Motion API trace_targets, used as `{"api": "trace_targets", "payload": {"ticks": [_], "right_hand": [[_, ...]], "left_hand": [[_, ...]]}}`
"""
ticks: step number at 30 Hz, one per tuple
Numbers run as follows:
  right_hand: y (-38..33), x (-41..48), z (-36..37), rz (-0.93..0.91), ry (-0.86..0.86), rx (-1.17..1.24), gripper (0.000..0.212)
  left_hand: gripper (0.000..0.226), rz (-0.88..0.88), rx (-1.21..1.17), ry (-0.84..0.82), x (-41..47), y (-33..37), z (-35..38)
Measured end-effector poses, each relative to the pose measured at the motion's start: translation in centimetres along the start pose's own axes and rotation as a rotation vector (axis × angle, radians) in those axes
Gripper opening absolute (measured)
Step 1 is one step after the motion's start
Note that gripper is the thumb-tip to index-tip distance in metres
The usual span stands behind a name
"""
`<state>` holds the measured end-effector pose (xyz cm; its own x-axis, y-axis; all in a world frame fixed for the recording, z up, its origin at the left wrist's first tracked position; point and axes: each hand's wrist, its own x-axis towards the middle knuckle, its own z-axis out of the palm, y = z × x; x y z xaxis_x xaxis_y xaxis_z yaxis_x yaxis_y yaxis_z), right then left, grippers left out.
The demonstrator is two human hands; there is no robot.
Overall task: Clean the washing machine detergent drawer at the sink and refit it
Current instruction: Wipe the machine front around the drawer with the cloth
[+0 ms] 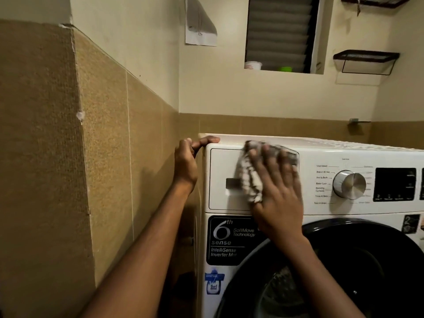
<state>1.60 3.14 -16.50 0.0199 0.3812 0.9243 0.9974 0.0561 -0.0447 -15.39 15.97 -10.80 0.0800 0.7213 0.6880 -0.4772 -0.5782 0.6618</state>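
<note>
Drawer (221, 171) sits flush mid-frame, long axis horizontal, under right hand (275, 193) pressing cloth (249, 177) flat-fingered; left hand (185, 165) grips machine (325, 210) corner.

Dim, warm yellowish indoor light. The white washing machine (321, 210) front is the brightest area, evenly lit and without glare. The left forearm (142, 249) casts a soft shadow leftward onto the tiled wall (110, 157). The right hand (277, 198) and cloth (250, 180) are smeared by motion blur. The drum door (367, 260) is almost black, and the window (277, 33) is dark. Print around the dial (349, 184) is soft. Wide-angle distortion bends wall lines near the edges.
</note>
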Motion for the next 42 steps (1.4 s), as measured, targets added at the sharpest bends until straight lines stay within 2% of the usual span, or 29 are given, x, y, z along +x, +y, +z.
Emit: {"api": "trace_targets", "payload": {"ticks": [2, 3, 4, 7, 8, 9, 10, 13, 14, 15, 16, 19, 20, 21, 22, 25, 26, 27, 28, 30, 31, 32, 33, 34, 36, 37, 38, 39, 42], "right_hand": [[-0.9, 0.6, -0.1, 0.407, 0.058, 0.178, 0.085], [-2.1, 0.7, 0.0, 0.488, 0.057, 0.231, 0.088], [-3.3, 0.5, 0.1, 0.444, 0.047, 0.235, 0.088], [-4.5, -2.6, 1.7, -0.15, -0.043, 0.054, 0.086], [-3.8, -3.8, 1.9, -0.279, -0.071, -0.016, 0.088], [-3.0, -4.5, 1.9, -0.283, -0.083, -0.031, 0.088], [-2.4, -4.8, 1.9, -0.169, -0.047, -0.011, 0.084], [-3.1, -3.7, 1.6, 0.471, 0.075, 0.279, 0.082], [-4.1, -3.1, 1.5, 0.611, 0.08, 0.377, 0.087], [-5.1, -2.8, 1.4, 0.64, 0.071, 0.409, 0.092], [-6.0, -3.1, 1.5, 0.543, 0.052, 0.37, 0.092], [-6.4, -5.5, 2.3, -0.152, -0.051, 0.055, 0.072], [-5.4, -5.5, 2.3, -0.252, -0.061, -0.006, 0.069], [-4.4, -5.1, 2.3, -0.217, -0.05, -0.013, 0.068], [-3.6, -4.3, 2.2, -0.074, -0.004, 0.008, 0.069], [-3.0, -0.4, 1.0, 0.53, 0.101, 0.252, 0.085], [-3.5, 0.8, 0.7, 0.593, 0.101, 0.27, 0.091], [-4.3, 1.6, 0.5, 0.535, 0.092, 0.234, 0.092], [-5.0, 1.9, 0.5, 0.36, 0.07, 0.173, 0.088], [-5.5, 1.6, 1.1, -0.123, -0.005, 0.031, 0.072], [-4.9, 1.5, 1.3, -0.298, -0.02, -0.035, 0.065], [-4.0, 1.7, 1.1, -0.354, -0.022, -0.057, 0.062], [-3.1, 1.9, 0.9, -0.291, 0.004, -0.05, 0.062], [-2.3, 2.2, 0.6, -0.123, 0.044, -0.007, 0.065], [-1.7, 3.1, -0.3, 0.335, 0.108, 0.154, 0.085], [-2.2, 3.4, -0.5, 0.476, 0.109, 0.203, 0.091], [-2.9, 3.3, -0.6, 0.481, 0.09, 0.201, 0.093], [-3.7, 2.7, -0.5, 0.348, 0.06, 0.165, 0.091], [-3.9, -1.2, 0.6, -0.294, -0.073, -0.001, 0.075]], "left_hand": [[0.063, 0.033, 0.014, 0.003, 0.1, -0.2, 0.0], [0.063, 0.036, 0.014, 0.002, 0.1, -0.2, 0.0], [0.063, 0.032, 0.009, -0.003, 0.2, -0.2, -0.1], [0.063, 0.004, -0.009, -0.029, 0.3, -0.3, -0.3], [0.063, 0.003, -0.01, -0.034, 0.2, -0.4, -0.3], [0.063, 0.006, -0.01, -0.03, 0.3, -0.5, -0.4], [0.062, 0.006, -0.012, -0.026, 0.2, -0.5, -0.4], [0.062, 0.014, -0.005, -0.025, 0.1, -0.4, -0.3], [0.062, 0.015, -0.002, -0.022, 0.1, -0.4, -0.4], [0.062, 0.01, -0.005, -0.019, 0.2, -0.4, -0.4], [0.062, 0.0, -0.011, -0.019, 0.2, -0.4, -0.5], [0.064, 0.004, 0.004, -0.007, 0.4, -0.6, -0.5], [0.064, 0.005, 0.0, -0.007, 0.3, -0.5, -0.4], [0.064, 0.0, -0.017, -0.013, 0.2, -0.3, -0.3], [0.063, 0.004, -0.026, -0.012, 0.2, -0.2, -0.3], [0.064, 0.034, -0.033, 0.004, 0.1, -0.1, -0.2], [0.064, 0.032, -0.035, -0.002, 0.0, 0.1, -0.1], [0.064, 0.021, -0.035, 0.005, 0.0, -0.1, -0.2], [0.062, 0.007, -0.046, 0.005, 0.2, -0.3, -0.3], [0.053, -0.012, -0.076, 0.038, 0.5, -0.6, -0.6], [0.046, -0.012, -0.097, 0.057, 0.7, -0.8, -0.9], [0.04, -0.006, -0.101, 0.064, 0.8, -0.9, -1.1], [0.04, -0.007, -0.093, 0.048, 0.7, -0.7, -1.0], [0.047, -0.006, -0.071, 0.023, 0.4, -0.5, -0.7], [0.061, 0.022, -0.044, -0.015, -0.1, -0.4, -0.3], [0.063, 0.037, -0.052, -0.02, -0.4, -0.2, -0.1], [0.064, 0.047, -0.054, -0.012, -0.5, -0.1, 0.0], [0.063, 0.051, -0.071, -0.015, -0.7, 0.1, 0.2], [0.061, 0.008, -0.096, -0.01, -0.2, -0.4, 0.0]]}}
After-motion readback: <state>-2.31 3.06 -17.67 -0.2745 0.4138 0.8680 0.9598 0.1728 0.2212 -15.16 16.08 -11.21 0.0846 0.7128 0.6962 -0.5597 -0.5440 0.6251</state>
